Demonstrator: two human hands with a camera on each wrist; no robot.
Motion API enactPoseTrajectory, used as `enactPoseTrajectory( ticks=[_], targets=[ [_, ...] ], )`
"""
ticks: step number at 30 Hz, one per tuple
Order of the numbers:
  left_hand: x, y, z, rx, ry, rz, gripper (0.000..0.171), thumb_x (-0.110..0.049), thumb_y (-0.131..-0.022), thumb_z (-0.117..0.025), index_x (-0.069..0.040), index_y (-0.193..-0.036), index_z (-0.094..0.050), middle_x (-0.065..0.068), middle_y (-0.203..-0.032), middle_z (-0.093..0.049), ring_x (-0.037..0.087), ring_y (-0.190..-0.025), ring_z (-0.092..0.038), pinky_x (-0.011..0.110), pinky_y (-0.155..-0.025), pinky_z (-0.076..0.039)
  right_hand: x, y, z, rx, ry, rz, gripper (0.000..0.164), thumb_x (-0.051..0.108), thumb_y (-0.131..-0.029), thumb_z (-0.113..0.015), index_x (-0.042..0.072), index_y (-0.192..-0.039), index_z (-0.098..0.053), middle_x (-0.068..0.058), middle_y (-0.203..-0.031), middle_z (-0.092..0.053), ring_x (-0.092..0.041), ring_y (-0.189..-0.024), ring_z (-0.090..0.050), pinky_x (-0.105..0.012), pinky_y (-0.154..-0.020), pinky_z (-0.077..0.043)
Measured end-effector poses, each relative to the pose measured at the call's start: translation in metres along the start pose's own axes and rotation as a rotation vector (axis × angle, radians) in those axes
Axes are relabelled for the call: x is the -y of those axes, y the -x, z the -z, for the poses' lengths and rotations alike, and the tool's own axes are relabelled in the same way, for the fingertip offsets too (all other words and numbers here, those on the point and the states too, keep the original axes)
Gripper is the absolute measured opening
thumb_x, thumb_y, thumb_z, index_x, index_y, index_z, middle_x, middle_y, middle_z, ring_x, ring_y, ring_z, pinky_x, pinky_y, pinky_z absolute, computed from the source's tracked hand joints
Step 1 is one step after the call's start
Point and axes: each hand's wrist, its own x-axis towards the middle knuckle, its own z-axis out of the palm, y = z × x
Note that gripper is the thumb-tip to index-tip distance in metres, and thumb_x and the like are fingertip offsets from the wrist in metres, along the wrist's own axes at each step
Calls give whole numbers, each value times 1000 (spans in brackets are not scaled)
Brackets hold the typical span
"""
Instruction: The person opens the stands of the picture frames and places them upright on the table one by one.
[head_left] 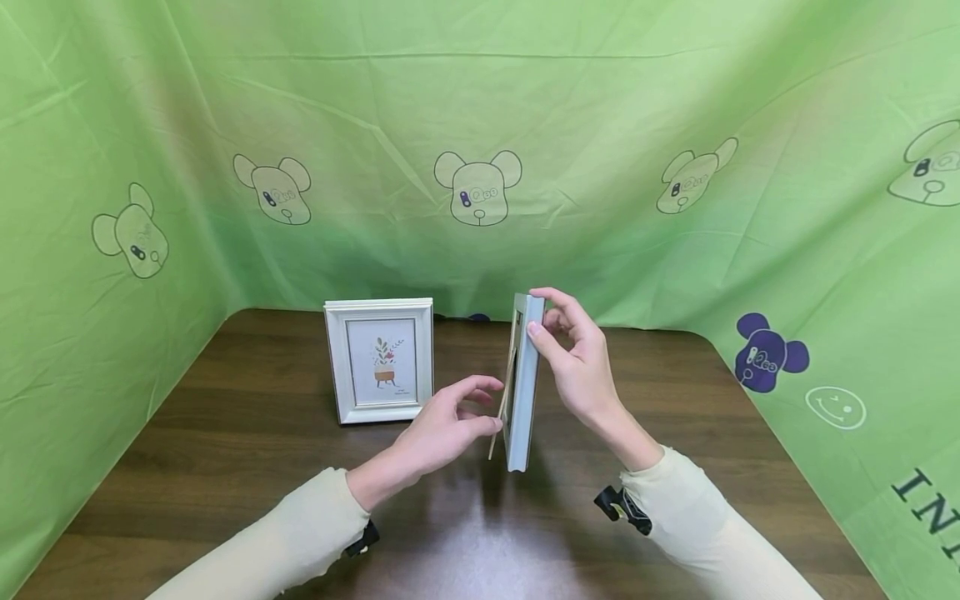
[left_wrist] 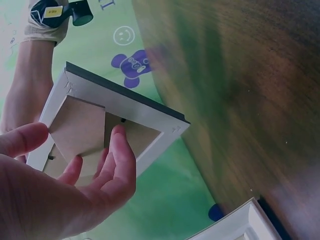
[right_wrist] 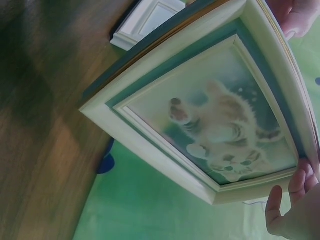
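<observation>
A pale picture frame (head_left: pixel 528 383) stands edge-on, held just above the brown table. Its front, in the right wrist view, carries a kitten picture (right_wrist: pixel 225 132) seen upside down. My right hand (head_left: pixel 581 358) grips the upper edge, thumb on the side and fingers toward the front. On the frame's back, a brown cardboard easel stand (left_wrist: pixel 80 125) is tilted slightly out. My left hand (head_left: pixel 450 425) has its thumb at one edge of this stand and its bent fingers at the other side. A second white frame (head_left: pixel 333 358) with a potted-plant picture (head_left: pixel 384 362) stands upright to the left.
The wooden table (head_left: pixel 247 433) reaches back to a green cloth (head_left: pixel 480 100) printed with bear heads, which hangs on the back and both sides. Black straps (head_left: pixel 626 508) with devices sit at both wrists, by the cream sleeves.
</observation>
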Motion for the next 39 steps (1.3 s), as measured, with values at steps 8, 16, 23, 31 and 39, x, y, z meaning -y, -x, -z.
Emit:
enactPoseTrajectory(
  ticks=[8, 16, 23, 31, 39],
  targets=[
    [2, -1, -1, -3, 9, -8, 47, -19, -84, -67, -19, -130, -56, 7, -117, -60, 14, -89, -65, 36, -77, -50, -1, 0, 0, -1, 5, 13, 35, -9, -89, -55, -8, -124, -51, -23, -78, -56, -25, -72, -53, -23, -73, -43],
    [1, -2, 0, -2, 28, 8, 45, -16, -84, -67, -21, -128, -57, 3, -113, -62, 16, -86, -64, 35, -74, -51, -1, 0, 0, -2, 10, 15, 35, -9, -89, -55, -8, -124, -51, -23, -78, -56, -24, -72, -54, -23, -74, -43],
    [2, -3, 1, 7, 59, 3, 45, -12, -84, -66, -17, -128, -57, 8, -113, -61, 17, -85, -65, 35, -75, -52, -1, 0, 0, -2, 18, 22, 35, -9, -89, -55, -8, -124, -51, -22, -78, -57, -25, -73, -54, -24, -75, -43],
    [5, -6, 1, 16, 107, 12, 46, -4, -84, -63, -9, -129, -55, 17, -114, -60, 28, -86, -66, 39, -77, -53, 0, 1, 0, -6, 29, 18, 36, -9, -89, -55, -7, -124, -51, -22, -79, -57, -23, -73, -54, -22, -75, -43],
    [3, -3, 4, 9, 111, 2, 44, -6, -83, -65, -14, -126, -59, 10, -109, -61, 28, -86, -66, 32, -73, -52, -1, 1, 0, 1, 30, 12, 35, -8, -90, -55, -7, -125, -51, -21, -79, -57, -22, -74, -54, -22, -73, -43]
  ],
)
